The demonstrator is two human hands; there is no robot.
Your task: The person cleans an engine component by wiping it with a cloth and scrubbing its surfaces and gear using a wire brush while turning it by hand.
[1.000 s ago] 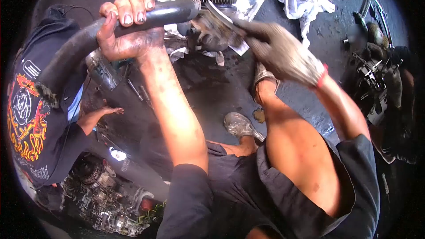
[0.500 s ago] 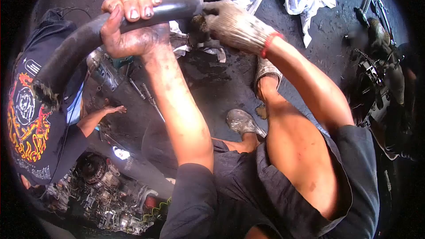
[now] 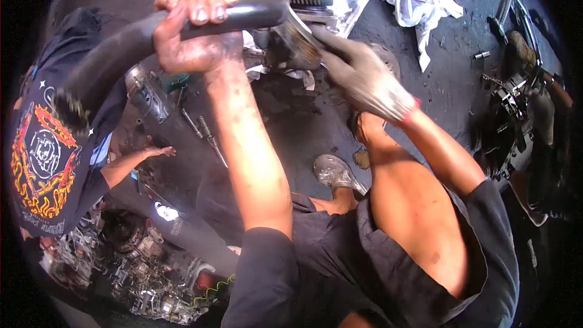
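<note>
Dark floor (image 3: 270, 124) | left grip (image 3: 197, 39) closed round black hose (image 3: 261, 14), long axis 8-to-3 o'clock | gloved right grip (image 3: 364, 73) clasping brush (image 3: 302, 42), nearer hose's 3-o'clock end

My bare left hand (image 3: 197, 33) grips a black hose (image 3: 258, 13); my gloved right hand (image 3: 367, 79) holds a brush (image 3: 302, 37) near the hose's end

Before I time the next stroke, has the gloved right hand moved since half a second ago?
Yes: against the white cloth, the right hand sits farther right and lower in view.
</note>
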